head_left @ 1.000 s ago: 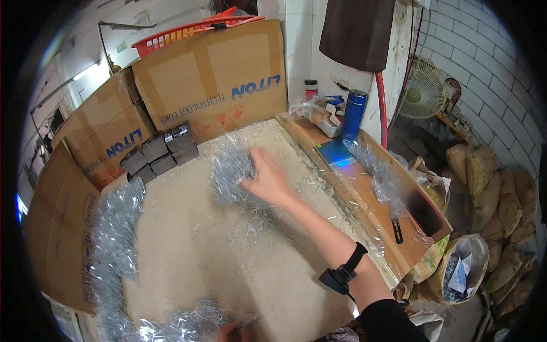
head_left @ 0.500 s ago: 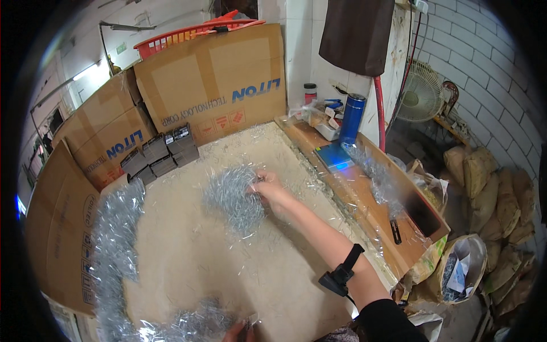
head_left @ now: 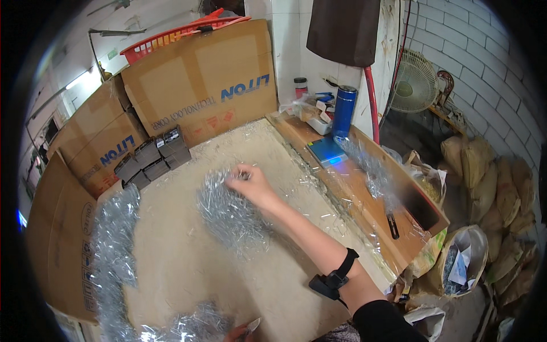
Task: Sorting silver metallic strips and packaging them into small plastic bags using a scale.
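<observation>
A loose pile of short, thin, shiny silvery pieces (head_left: 231,214) lies in the middle of the pale worktop (head_left: 176,251). Over its far edge is my right hand (head_left: 253,185), thumb and fingers pinched together. What sits between those fingertips is small, greyish and too blurred to name. At the lower edge only the fingers of my left hand (head_left: 239,332) show, closed by a small pale, shiny thing (head_left: 253,325). Beside that hand, a second heap of silvery pieces (head_left: 199,324) runs left and joins a long bank (head_left: 114,245) along the left side.
Cardboard sheets (head_left: 199,97) wall off the back and left. Small dark stacked blocks (head_left: 154,154) stand by them. On the right, a wooden board (head_left: 364,211) carries a blue cylinder (head_left: 344,111), a lit flat device (head_left: 326,151) and a black-handled tool (head_left: 392,226). Sacks (head_left: 484,182) lie beyond.
My right hand has moved left and slightly away from me, from the pile's right side to its far edge. The pile looks more spread toward me. The whole view has shifted slightly.
</observation>
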Available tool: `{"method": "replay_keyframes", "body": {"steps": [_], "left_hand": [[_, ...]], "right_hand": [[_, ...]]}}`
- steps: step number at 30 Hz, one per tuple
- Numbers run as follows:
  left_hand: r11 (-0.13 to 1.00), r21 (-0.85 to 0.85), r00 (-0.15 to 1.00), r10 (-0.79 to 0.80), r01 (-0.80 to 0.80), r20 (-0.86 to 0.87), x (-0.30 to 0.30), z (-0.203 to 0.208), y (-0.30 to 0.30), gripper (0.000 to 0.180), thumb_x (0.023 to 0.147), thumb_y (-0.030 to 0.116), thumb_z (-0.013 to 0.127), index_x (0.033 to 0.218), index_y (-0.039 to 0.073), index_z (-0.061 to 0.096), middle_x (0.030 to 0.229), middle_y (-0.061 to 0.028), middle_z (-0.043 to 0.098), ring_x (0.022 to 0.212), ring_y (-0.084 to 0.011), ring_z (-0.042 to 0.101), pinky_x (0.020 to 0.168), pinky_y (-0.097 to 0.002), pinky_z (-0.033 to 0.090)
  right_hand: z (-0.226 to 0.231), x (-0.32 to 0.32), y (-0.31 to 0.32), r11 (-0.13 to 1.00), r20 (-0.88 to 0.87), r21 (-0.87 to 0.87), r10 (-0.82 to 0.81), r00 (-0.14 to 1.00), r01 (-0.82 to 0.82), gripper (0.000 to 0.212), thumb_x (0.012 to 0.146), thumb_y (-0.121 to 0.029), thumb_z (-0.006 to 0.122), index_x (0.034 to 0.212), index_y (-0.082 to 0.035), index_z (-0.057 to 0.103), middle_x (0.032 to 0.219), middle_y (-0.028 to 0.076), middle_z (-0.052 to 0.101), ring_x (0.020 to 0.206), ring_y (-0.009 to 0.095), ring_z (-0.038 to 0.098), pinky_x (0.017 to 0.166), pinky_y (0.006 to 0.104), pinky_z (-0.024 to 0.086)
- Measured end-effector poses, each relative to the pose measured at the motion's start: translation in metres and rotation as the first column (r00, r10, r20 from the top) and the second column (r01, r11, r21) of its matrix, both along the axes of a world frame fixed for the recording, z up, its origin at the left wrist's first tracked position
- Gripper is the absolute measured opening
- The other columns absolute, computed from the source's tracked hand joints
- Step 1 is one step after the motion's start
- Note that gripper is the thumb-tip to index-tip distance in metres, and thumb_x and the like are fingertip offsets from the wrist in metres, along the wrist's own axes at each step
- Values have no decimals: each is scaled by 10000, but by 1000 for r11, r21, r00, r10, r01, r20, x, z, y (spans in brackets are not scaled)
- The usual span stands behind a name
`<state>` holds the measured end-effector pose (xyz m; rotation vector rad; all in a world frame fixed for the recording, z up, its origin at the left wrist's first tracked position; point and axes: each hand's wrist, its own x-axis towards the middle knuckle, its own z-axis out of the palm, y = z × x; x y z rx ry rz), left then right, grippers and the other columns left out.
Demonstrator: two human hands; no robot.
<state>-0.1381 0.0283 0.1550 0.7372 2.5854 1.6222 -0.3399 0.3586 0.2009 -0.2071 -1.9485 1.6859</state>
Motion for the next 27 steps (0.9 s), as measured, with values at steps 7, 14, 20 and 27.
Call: {"method": "replay_keyframes", "body": {"steps": [7,14,20,27], "left_hand": [[979,149,959,-173,142,223,-11,59,-1,184,834,-82,655,992,9,630,1049,-141,671,1015,-231,625,885,-338,499],[915,63,903,-404,399,146,-102,113,12,262,763,-93,670,1009,-14,628,1053,-122,645,970,-204,637,846,-310,519],[897,-97,897,-417,432,144,-180,114,81,176,720,-63,714,862,27,663,1272,-103,563,1203,-250,518,1010,-361,408],[910,55,910,-412,410,37,-233,71,130,173,705,2,759,851,60,686,1399,-108,453,1327,-275,396,1056,-379,357]], "right_hand": [[1,18,18,981,303,-86,190,934,-171,268,828,-254,665,817,13,649,708,61,593,699,157,583,647,299,464],[28,35,6,940,105,-307,189,976,-149,267,819,-275,664,783,-11,648,676,23,575,547,91,516,465,269,414],[8,46,24,919,204,-331,292,935,-214,290,856,-322,651,855,-32,645,688,-3,559,600,67,517,474,236,412],[7,61,53,858,281,-466,377,883,-218,330,865,-379,671,1041,-109,605,921,25,562,731,98,539,485,209,426]]}}
